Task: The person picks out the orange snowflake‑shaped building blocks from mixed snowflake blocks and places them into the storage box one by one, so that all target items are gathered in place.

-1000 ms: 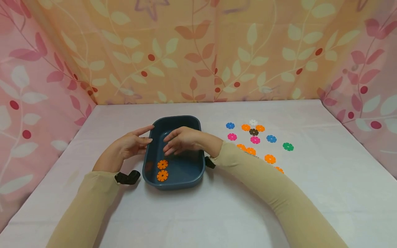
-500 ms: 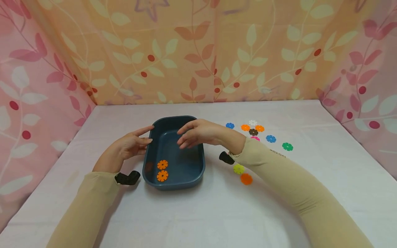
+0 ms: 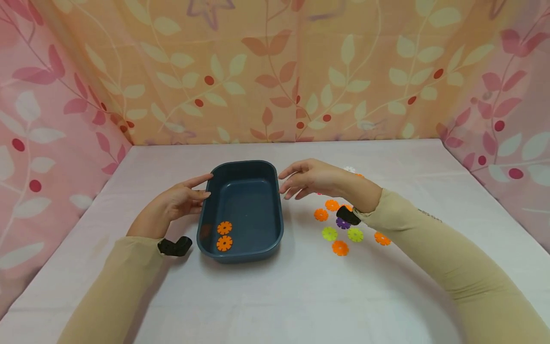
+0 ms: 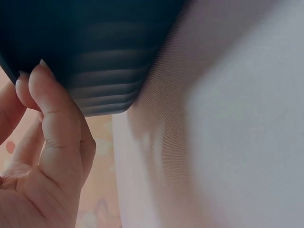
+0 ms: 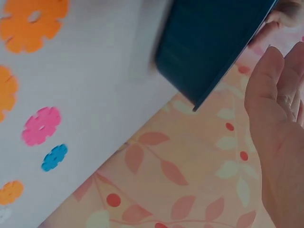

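Discs (image 3: pixel 329 233) lie part-hidden behind right grip (image 3: pixel 319 178), fingers apart; left grip (image 3: pixel 177 201), spread, touches basin (image 3: pixel 254 217) holding 2 more.

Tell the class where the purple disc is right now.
In the head view, the purple disc lies on the table right of the blue tray, just beyond two yellow-green discs, partly hidden by the right wrist's black device.
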A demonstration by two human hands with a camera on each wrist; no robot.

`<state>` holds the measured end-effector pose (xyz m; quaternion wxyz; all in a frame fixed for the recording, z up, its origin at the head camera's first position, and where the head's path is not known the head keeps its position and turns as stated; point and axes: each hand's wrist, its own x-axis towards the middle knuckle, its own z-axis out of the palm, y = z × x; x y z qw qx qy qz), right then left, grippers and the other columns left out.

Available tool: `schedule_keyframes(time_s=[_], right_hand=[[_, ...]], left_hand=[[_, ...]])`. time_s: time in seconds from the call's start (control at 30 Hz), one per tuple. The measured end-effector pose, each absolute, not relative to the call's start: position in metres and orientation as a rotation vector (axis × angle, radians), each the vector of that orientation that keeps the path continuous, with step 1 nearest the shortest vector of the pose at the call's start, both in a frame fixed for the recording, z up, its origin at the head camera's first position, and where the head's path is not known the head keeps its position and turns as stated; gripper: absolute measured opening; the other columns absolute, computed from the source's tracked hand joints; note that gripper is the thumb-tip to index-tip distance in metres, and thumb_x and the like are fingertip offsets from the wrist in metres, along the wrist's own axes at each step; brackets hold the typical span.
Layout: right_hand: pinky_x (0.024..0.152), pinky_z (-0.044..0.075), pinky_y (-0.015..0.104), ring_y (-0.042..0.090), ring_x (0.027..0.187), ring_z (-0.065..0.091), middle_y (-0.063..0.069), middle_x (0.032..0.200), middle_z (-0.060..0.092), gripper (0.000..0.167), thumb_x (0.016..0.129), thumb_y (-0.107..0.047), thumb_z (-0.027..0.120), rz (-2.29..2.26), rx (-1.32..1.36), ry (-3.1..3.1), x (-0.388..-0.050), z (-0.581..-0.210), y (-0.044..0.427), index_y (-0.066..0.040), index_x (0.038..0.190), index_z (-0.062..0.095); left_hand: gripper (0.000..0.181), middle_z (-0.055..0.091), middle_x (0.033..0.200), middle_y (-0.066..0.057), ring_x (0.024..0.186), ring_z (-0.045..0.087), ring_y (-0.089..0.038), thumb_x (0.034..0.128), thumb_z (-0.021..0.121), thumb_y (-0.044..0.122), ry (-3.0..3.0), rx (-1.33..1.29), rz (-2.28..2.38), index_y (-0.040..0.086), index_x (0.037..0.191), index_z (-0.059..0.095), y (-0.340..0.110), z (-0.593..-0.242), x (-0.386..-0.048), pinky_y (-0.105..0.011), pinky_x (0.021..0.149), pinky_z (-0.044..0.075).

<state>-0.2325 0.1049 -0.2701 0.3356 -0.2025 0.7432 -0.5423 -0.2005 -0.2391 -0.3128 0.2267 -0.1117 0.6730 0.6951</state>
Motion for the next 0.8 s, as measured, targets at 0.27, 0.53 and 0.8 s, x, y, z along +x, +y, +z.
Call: schedule_keyframes(time_s=[0.27, 0.53, 0.8], right_hand=[[0.09, 0.05, 0.042, 0.029, 0.099, 0.063, 0.012, 0.105, 0.068, 0.036, 0.097, -0.011, 0.056, -1.36, -0.534, 2.006, -0.231, -0.273, 0.133, 0.004, 0.13, 0.051], [0.088, 0.05, 0.038, 0.04, 0.11, 0.053, 0.014, 0.107, 0.061, 0.034, 0.094, -0.013, 0.063, -1.313, -0.489, 2.083, -0.232, -0.285, 0.158, 0.003, 0.124, 0.058], [0.09, 0.047, 0.04, 0.036, 0.103, 0.053, 0.02, 0.117, 0.056, 0.037, 0.093, -0.009, 0.063, -1.186, -0.583, 2.16, -0.236, -0.303, 0.177, 0.008, 0.125, 0.057]], left_hand=[[0.072, 0.058, 0.09, 0.0, 0.074, 0.059, -0.015, 0.0968, 0.054, -0.001, 1.862, -0.315, 1.918, 0.022, 0.156, 0.022, -0.238, -0.313, -0.201, -0.027, 0.071, 0.054], [0.072, 0.057, 0.091, 0.0, 0.072, 0.059, -0.014, 0.0963, 0.056, -0.001, 1.87, -0.314, 1.921, 0.022, 0.156, 0.022, -0.239, -0.315, -0.2, -0.026, 0.069, 0.054], [0.072, 0.056, 0.091, 0.0, 0.072, 0.059, -0.014, 0.0962, 0.056, 0.0, 1.868, -0.321, 1.92, 0.023, 0.156, 0.023, -0.239, -0.315, -0.2, -0.026, 0.07, 0.053]])
